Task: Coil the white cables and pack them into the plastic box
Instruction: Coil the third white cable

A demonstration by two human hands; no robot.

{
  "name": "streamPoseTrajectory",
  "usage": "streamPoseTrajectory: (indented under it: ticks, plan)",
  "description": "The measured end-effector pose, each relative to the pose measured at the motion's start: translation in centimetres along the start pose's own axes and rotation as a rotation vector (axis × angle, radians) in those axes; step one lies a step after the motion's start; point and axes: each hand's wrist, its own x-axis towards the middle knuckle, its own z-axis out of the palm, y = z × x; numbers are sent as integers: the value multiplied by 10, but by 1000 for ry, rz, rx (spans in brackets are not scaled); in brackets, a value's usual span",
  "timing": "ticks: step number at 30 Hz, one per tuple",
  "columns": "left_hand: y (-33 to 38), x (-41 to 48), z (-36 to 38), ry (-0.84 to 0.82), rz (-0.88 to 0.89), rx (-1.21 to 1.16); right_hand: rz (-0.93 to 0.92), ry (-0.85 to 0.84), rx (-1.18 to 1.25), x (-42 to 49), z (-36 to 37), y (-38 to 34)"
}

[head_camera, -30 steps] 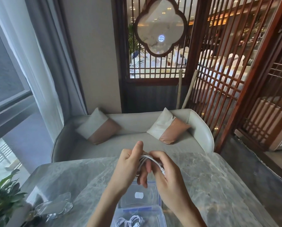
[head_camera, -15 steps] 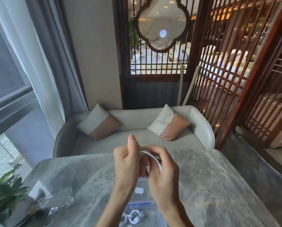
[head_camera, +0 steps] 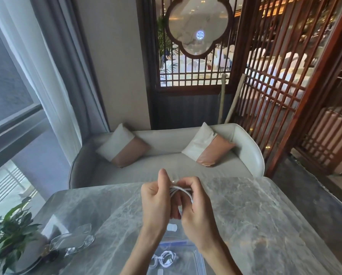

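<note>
- Fingers [head_camera: 188,184] of right hand [head_camera: 196,215] curled over a white cable [head_camera: 181,189], pinching it against the thumb side; grasp closed on the cable.
- Left hand [head_camera: 156,203] closed in a loose fist, thumb up at 12 o'clock, with the cable's loops wrapped round its hidden fingers; it holds the same cable.
- Cable held in the air above the table [head_camera: 265,225], between the two hands, at 3 o'clock from the left thumb.
- Cable look: thin, white, several parallel strands bunched in a short arc; one strand runs down toward 5 o'clock along the right index finger. Plug ends not discernible.
- Plastic box [head_camera: 197,261]: clear, blue-edged, on the table at 6 o'clock from the hands, partly hidden by both forearms.
- Box contents: one coiled white cable [head_camera: 163,260], lying loose on the floor of the box, toward its 9 o'clock side.
- Clear lid [head_camera: 173,228] with a white patch lies flat just beyond the box, under the hands.
- Outward: glass dish [head_camera: 72,241] and potted plant [head_camera: 7,231] at 8 o'clock on the table; sofa [head_camera: 166,161] with two cushions at 12 o'clock.
</note>
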Motion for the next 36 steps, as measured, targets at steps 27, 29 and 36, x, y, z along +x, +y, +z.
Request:
streamPoseTrajectory:
  ticks: [27, 29, 36]
  plan:
    - [-21, 25, -8, 344, -238, -124, -116, -242, -253, -24, 0, 3]
    - [-27, 21, -8, 357, -334, -207, -126, -260, -380, -20, 4, 2]
    - [-24, -4, -24, -200, -147, -41, 99, -47, -195, 17, -12, 8]
